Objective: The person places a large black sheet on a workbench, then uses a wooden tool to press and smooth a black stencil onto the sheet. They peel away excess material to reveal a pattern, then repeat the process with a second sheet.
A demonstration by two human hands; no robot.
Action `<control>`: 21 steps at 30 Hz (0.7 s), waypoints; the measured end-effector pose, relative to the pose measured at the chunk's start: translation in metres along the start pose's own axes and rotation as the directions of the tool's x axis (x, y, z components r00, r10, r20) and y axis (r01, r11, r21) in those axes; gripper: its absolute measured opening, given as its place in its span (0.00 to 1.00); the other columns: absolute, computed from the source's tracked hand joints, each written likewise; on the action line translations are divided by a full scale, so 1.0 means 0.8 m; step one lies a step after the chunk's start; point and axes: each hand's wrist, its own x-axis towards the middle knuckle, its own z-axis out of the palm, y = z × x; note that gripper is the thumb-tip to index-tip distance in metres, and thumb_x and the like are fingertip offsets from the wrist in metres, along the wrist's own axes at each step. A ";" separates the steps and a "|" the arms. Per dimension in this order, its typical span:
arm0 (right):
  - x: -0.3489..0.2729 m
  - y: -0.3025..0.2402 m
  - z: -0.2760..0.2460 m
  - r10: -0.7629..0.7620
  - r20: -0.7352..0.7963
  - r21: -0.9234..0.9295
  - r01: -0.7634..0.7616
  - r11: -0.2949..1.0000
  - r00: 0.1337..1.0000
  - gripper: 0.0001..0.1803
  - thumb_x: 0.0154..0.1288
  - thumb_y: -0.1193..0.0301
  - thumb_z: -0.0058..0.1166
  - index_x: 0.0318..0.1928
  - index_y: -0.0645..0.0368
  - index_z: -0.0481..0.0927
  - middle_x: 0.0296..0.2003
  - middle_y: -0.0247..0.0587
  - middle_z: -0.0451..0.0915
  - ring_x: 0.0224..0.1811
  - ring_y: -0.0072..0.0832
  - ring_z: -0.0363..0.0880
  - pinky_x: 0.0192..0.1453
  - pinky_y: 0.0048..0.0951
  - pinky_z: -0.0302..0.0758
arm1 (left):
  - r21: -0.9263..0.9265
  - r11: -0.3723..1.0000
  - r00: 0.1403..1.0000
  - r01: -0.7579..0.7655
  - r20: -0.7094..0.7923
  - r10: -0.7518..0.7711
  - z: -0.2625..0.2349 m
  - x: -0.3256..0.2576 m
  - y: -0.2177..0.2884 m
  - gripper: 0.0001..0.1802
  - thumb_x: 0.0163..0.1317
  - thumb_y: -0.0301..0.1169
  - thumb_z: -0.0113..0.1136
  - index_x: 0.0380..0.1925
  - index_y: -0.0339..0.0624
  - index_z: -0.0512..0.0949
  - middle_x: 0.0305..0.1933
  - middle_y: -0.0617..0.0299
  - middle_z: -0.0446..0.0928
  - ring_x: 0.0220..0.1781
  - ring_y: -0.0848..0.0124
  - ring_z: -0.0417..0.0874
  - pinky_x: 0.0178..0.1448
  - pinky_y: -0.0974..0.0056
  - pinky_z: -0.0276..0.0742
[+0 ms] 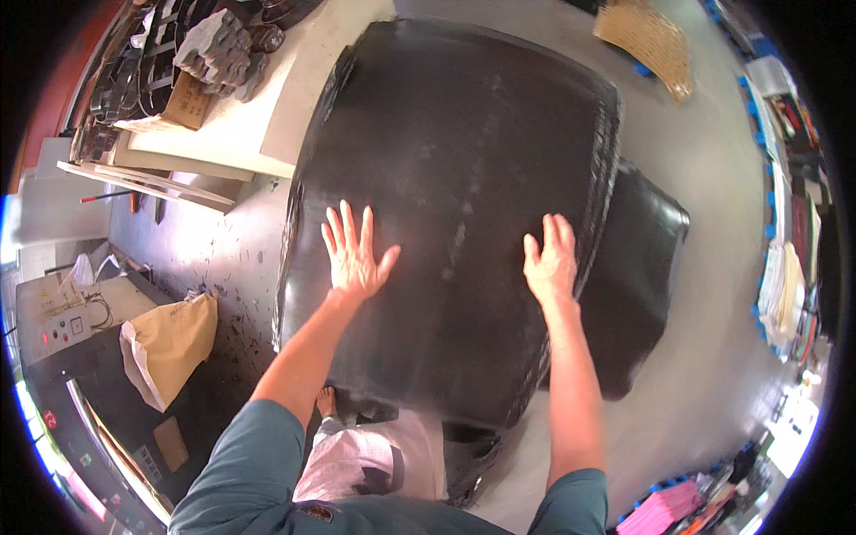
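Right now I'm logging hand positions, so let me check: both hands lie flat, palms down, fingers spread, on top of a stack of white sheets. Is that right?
Not quite. In the head view the left hand and right hand do lie flat, palms down, fingers spread, but the stack of sheets under them is black, not white.

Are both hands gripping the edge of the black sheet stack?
No, the left hand and right hand lie flat, fingers spread, on top of the black sheet stack.

A tan sack (169, 343) on the floor, a woven mat (649, 40) farther off.
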 end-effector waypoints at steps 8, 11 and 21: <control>0.339 0.018 0.084 0.061 0.059 -0.269 -0.043 0.962 0.996 0.55 0.72 0.28 0.49 0.84 0.54 0.60 0.85 0.58 0.51 0.88 0.55 0.46 0.84 0.76 0.48 | -0.143 0.989 0.998 0.042 0.041 -0.037 0.001 -0.001 -0.007 0.59 0.62 0.62 0.68 0.85 0.46 0.54 0.88 0.27 0.39 0.88 0.22 0.35 0.86 0.23 0.33; 0.415 0.003 0.085 0.181 0.180 -0.273 -0.128 0.953 0.967 0.61 0.64 0.23 0.54 0.85 0.49 0.58 0.86 0.53 0.49 0.89 0.52 0.43 0.83 0.82 0.43 | -0.174 0.984 0.999 0.050 0.029 -0.045 0.002 0.000 -0.005 0.59 0.60 0.63 0.69 0.84 0.46 0.57 0.87 0.27 0.42 0.87 0.22 0.37 0.85 0.22 0.35; 0.474 -0.032 0.039 0.182 0.307 -0.305 -0.085 0.949 0.934 0.64 0.49 0.29 0.74 0.77 0.58 0.69 0.77 0.53 0.64 0.82 0.50 0.61 0.83 0.53 0.64 | -0.181 0.977 0.988 0.110 0.132 -0.087 0.000 -0.003 -0.008 0.58 0.60 0.67 0.67 0.83 0.51 0.60 0.88 0.28 0.41 0.88 0.24 0.37 0.86 0.25 0.35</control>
